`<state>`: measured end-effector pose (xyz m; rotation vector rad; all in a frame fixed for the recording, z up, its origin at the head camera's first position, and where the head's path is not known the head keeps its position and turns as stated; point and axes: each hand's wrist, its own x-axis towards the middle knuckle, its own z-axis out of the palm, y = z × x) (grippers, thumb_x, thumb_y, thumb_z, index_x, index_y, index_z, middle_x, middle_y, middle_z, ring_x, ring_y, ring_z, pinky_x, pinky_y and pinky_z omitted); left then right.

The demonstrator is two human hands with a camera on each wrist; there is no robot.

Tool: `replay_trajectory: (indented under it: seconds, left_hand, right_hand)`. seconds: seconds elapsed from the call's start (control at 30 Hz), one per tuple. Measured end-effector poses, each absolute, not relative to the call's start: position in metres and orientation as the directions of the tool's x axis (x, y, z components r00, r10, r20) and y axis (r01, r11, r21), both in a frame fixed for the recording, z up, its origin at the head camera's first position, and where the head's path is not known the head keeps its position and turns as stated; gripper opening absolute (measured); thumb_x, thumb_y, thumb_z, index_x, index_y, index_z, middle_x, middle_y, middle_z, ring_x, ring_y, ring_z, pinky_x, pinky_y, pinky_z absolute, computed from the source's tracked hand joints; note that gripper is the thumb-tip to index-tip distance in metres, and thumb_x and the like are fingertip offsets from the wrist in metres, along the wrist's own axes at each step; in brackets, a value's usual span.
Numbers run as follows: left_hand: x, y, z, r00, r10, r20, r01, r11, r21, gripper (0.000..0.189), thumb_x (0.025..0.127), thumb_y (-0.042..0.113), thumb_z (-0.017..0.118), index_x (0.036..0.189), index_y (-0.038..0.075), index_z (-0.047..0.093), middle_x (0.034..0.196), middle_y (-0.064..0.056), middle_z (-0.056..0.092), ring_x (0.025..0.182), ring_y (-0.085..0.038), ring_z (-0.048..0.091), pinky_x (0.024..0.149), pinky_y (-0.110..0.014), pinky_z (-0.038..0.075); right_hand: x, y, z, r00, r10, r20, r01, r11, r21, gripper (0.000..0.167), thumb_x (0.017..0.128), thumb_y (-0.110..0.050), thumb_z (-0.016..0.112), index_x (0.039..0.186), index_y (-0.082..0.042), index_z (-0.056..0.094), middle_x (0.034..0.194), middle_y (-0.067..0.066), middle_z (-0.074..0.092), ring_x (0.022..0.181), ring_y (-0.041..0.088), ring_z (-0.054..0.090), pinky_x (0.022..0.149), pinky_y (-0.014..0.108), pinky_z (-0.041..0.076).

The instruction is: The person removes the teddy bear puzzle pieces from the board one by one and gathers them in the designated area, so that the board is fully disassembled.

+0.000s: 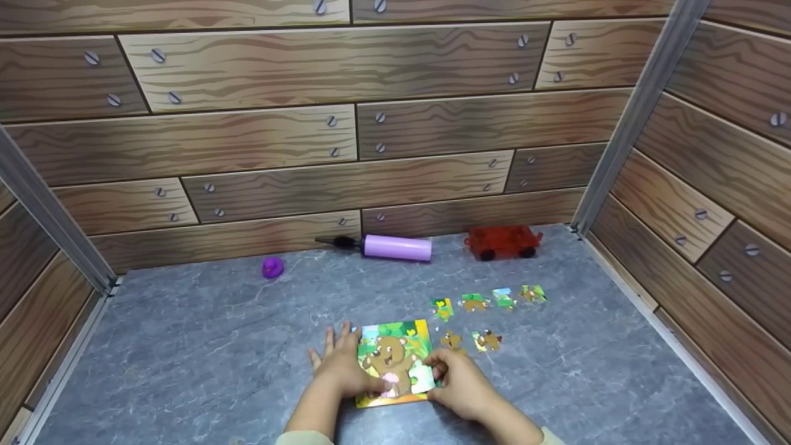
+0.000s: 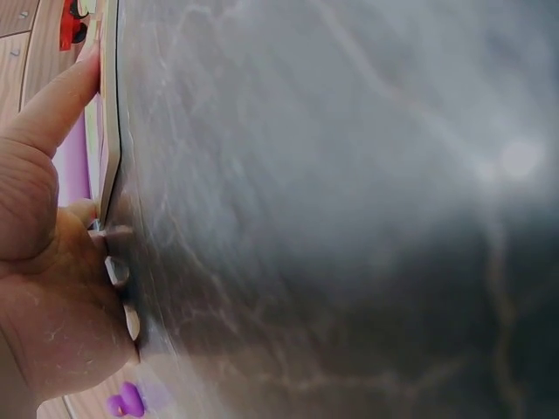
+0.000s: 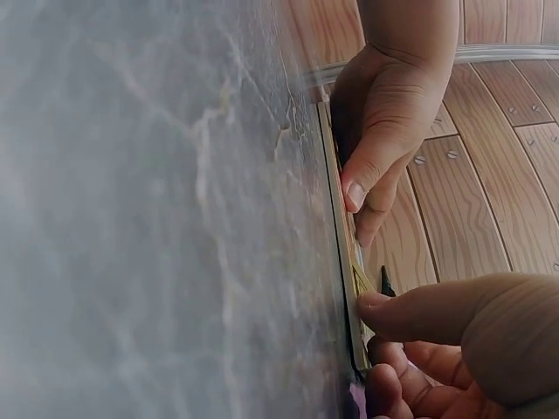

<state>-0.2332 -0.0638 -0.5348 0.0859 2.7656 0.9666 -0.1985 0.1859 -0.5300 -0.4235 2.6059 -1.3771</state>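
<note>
A square bear jigsaw puzzle point(image 1: 401, 346) lies on the grey marbled tabletop in the head view. My left hand point(image 1: 346, 368) rests on its left side, fingers spread beside the edge and thumb pressing on the lower part of the picture. At the lower right edge, my right hand point(image 1: 460, 383) pinches a puzzle piece between thumb and curled fingers. That puzzle piece point(image 3: 362, 278) shows in the right wrist view as a thin yellowish edge, tilted against the board by the thumb. A pale, piece-shaped patch shows there from above. The right fingertips are partly hidden.
Several loose puzzle pieces point(image 1: 474, 302) lie right of and behind the board. Along the back wall are a purple toy duck point(image 1: 272, 267), a purple hand pump point(image 1: 397, 248) with a black nozzle, and a red toy cart point(image 1: 503, 241). Wood-patterned walls point(image 1: 259, 136) enclose the tabletop.
</note>
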Motion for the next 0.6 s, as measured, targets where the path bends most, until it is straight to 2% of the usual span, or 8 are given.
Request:
replay_trajectory:
  seconds: [0.2, 0.47, 0.6]
  left_hand:
    - [-0.235, -0.064, -0.538, -0.978, 0.125, -0.165, -0.004, 0.786, 0.618, 0.128, 0.058, 0.054, 0.101, 0.162, 0.007, 0.041, 0.174, -0.019, 0.021, 0.161, -0.047, 0.001, 0.116, -0.078, -0.014]
    - [-0.232, -0.064, -0.531, -0.976, 0.127, -0.178, -0.012, 0.782, 0.623, 0.125, 0.06, 0.052, 0.101, 0.161, 0.006, 0.043, 0.174, -0.019, 0.021, 0.16, -0.048, 0.001, 0.116, -0.08, -0.012]
    - [-0.232, -0.064, -0.531, -0.974, 0.127, -0.189, -0.018, 0.783, 0.621, 0.126, 0.061, 0.051, 0.101, 0.162, 0.007, 0.041, 0.175, -0.019, 0.02, 0.161, -0.047, -0.001, 0.117, -0.079, -0.013]
  right_hand:
    - [-0.2, 0.19, -0.522, -0.957, -0.283, -0.061, -0.105, 0.535, -0.838, 0.043, 0.074, 0.008, 0.086, 0.113, 0.0, 0.069, 0.094, 0.004, 0.061, 0.081, 0.02, 0.056, 0.068, 0.029, 0.052]
    - [-0.2, 0.2, -0.518, -0.963, -0.267, -0.029, -0.122, 0.532, -0.838, 0.048, 0.069, 0.01, 0.089, 0.111, -0.007, 0.074, 0.099, 0.004, 0.061, 0.085, 0.022, 0.054, 0.07, 0.03, 0.049]
    - [-0.2, 0.208, -0.515, -0.965, -0.26, -0.019, -0.12, 0.507, -0.854, 0.048, 0.068, 0.011, 0.089, 0.111, -0.006, 0.074, 0.1, 0.007, 0.061, 0.084, 0.023, 0.053, 0.069, 0.028, 0.048]
